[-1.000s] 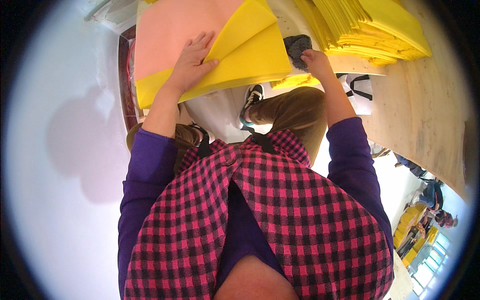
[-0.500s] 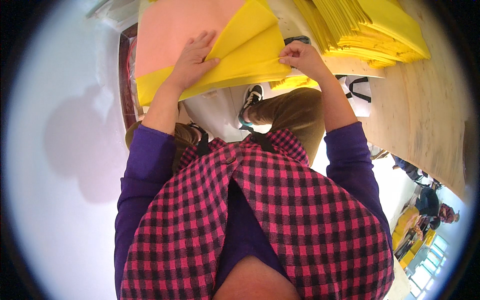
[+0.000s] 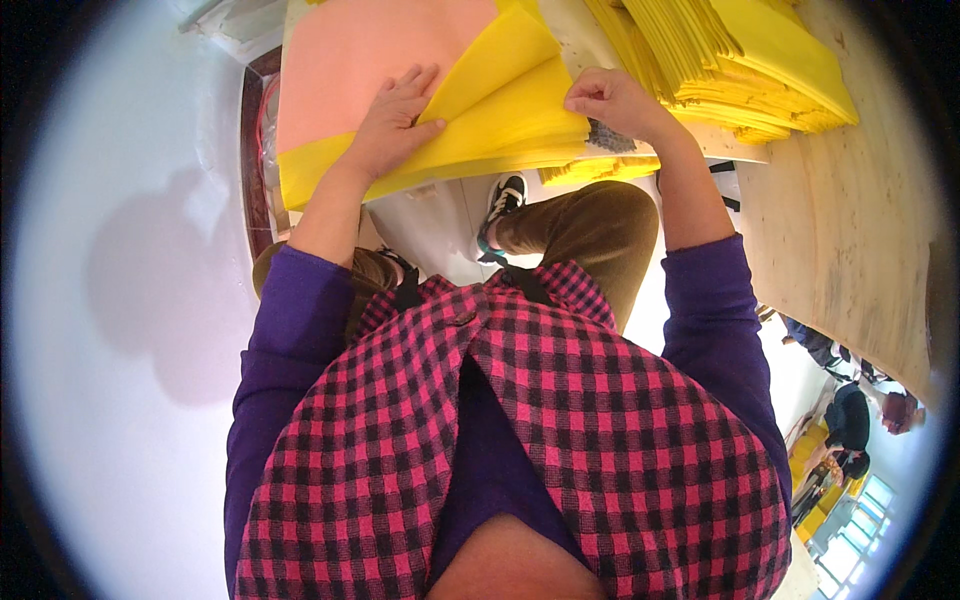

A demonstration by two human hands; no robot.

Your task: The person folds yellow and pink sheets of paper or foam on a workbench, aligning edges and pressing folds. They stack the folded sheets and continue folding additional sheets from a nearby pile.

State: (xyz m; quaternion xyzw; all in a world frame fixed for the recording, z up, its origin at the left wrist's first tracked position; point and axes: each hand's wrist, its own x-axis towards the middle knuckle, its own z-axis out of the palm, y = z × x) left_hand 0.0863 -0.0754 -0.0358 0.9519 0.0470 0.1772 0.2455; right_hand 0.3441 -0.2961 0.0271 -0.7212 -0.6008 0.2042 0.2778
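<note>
A yellow fabric piece [image 3: 500,120] lies in front of me, folded over along its near side. Beyond and to its left spreads a pink sheet [image 3: 370,60], partly covered by the yellow. My left hand [image 3: 395,125] rests flat and open, its fingers reaching onto the pink and its thumb over the yellow fold. At the right edge of the yellow fabric is my right hand [image 3: 620,105], fingers pinched together. Whether anything is between those fingertips is hidden. A dark grey textured item [image 3: 608,138] shows just under that hand.
A thick stack of folded yellow fabric [image 3: 760,70] sits at the far right on a pale wooden table [image 3: 820,210]. More yellow fabric [image 3: 600,168] lies below my right hand. A white wall [image 3: 120,300] runs along the left. Other people [image 3: 850,415] are in the right background.
My right hand has moved slightly up and to the right along the fabric's right edge, uncovering more of the dark grey item. My left hand stays almost where it was.
</note>
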